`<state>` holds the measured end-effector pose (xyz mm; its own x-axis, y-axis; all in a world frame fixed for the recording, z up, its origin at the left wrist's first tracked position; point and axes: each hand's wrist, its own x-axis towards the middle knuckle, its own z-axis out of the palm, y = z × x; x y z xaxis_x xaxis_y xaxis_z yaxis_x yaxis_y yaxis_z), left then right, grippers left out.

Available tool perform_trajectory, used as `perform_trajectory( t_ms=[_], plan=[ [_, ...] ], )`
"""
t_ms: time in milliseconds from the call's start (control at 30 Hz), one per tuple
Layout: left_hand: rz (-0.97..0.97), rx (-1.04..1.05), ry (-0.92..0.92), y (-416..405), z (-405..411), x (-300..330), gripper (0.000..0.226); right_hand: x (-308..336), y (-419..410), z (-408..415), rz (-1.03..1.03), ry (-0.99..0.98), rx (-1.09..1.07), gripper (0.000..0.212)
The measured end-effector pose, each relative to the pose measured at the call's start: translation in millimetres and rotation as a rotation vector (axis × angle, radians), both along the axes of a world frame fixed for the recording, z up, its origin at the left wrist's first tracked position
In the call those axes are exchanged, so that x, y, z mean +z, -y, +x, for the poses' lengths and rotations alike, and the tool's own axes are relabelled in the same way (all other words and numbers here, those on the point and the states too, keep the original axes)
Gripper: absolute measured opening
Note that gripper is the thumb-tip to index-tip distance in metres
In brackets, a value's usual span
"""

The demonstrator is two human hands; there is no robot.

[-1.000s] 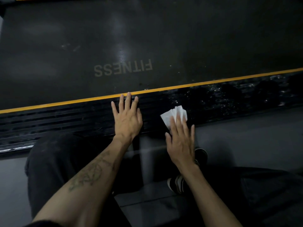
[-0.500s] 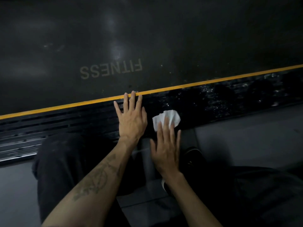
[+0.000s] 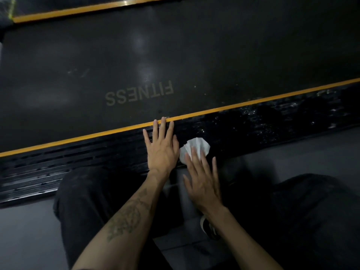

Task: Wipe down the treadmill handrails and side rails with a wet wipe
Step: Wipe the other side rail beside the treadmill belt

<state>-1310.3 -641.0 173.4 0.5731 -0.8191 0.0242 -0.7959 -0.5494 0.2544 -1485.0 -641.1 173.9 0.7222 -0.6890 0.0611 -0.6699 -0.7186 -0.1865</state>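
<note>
A person crouching beside a treadmill presses a white wipe [image 3: 195, 148] onto the near side rail [image 3: 253, 129] with the straight, flat fingers [image 3: 194, 156] of the right hand [image 3: 202, 182]. The left hand [image 3: 161, 147], fingers spread and released, rests flat on the same rail just left of the wipe, its tips reaching the yellow stripe [image 3: 97, 134].

Right of the wipe the ribbed rail glistens with wet streaks, so that stretch looks done; left of it the rail looks dull and probably unwiped. The far rail's stripe [image 3: 68, 11] shows beyond the belt [image 3: 175, 55] (marked FITNESS), its state unclear. No handrails are in view.

The resting left hand lies directly in the wipe's leftward path, and the person's dark-trousered knee [image 3: 87, 191] crowds the rail's edge below it.
</note>
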Motion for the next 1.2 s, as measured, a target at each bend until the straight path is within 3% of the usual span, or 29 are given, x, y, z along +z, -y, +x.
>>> perform_trajectory(
  t_ms=[100,267,467,700,900,1067,1200],
  plan=[
    [-0.006,0.0,-0.008,0,-1,0,0.052,0,18,-16,-0.042,-0.04,0.008,0.063],
    [-0.022,0.001,0.008,2,0,1,0.056,0,14,-3,0.039,0.035,-0.174,0.067],
    [-0.031,-0.005,0.01,0,2,3,0.053,1,24,-11,-0.014,-0.018,0.05,0.063],
    [-0.025,-0.01,0.021,3,1,4,0.053,6,14,7,0.069,0.028,-0.175,0.07],
    [-0.034,-0.004,0.008,0,0,3,0.053,2,30,-10,-0.005,-0.028,0.015,0.063],
    [-0.029,-0.004,0.021,1,1,4,0.052,4,26,7,0.046,0.034,-0.189,0.068],
    [-0.02,0.002,0.008,0,0,3,0.05,1,23,4,0.027,0.006,0.014,0.067]
  ],
)
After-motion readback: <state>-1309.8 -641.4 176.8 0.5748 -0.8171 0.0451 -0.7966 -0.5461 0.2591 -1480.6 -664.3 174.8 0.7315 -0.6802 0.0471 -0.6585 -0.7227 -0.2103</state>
